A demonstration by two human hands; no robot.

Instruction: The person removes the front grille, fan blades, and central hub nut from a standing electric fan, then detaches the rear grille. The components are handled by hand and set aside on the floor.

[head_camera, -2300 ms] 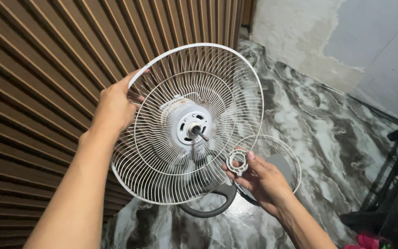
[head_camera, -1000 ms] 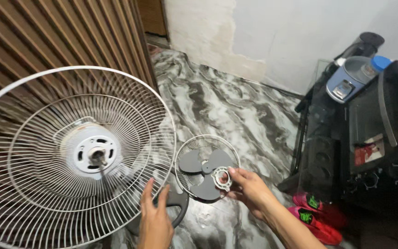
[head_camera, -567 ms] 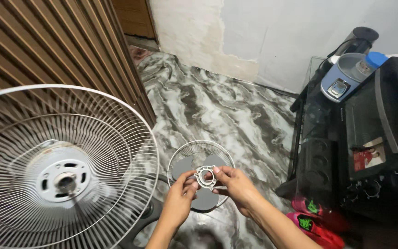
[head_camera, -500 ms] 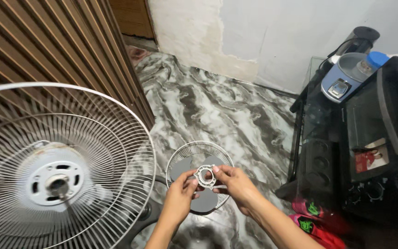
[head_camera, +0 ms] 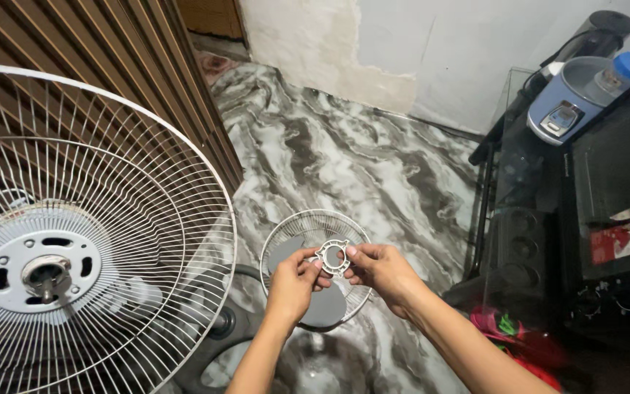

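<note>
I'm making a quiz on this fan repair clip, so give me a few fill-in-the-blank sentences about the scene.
1. The ring-shaped plastic nut is held by ____ hands.
2. The front grille lies on the ____ floor.
3. The grey blades lie ____ that front grille.
4. The rear guard stands on the person's ____ side.

Missing words: both; marbled; in; left

Ring nut (head_camera: 331, 258): small pale grey plastic ring with notched outer edge and open centre. Held upright, face toward the camera, pinched on both sides, near centre of scene.
</note>
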